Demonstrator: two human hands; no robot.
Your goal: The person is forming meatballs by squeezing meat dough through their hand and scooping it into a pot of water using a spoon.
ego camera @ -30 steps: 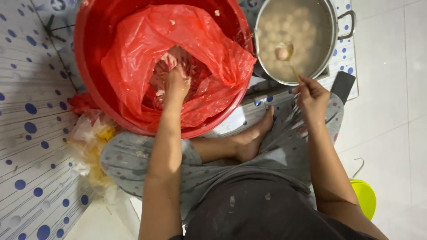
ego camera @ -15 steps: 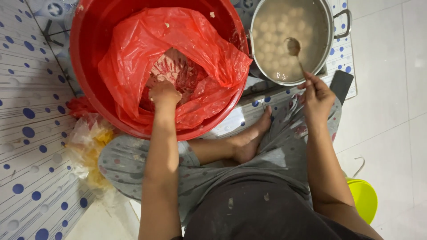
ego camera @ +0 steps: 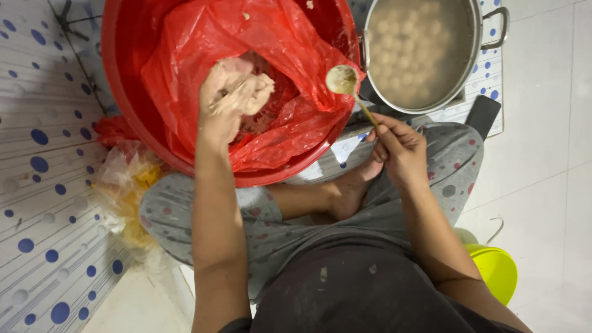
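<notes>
A person's left hand [ego camera: 225, 102] is squeezing pale paste [ego camera: 246, 92] in closed fingers above the red bag-lined tub [ego camera: 123, 105], while the right hand [ego camera: 398, 145] is pinching a spoon [ego camera: 344, 80] beside the pot [ego camera: 478, 55]

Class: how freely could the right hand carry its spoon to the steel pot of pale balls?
Probably yes. The right hand holds the spoon just beside the open steel pot, and nothing lies between them.
</notes>
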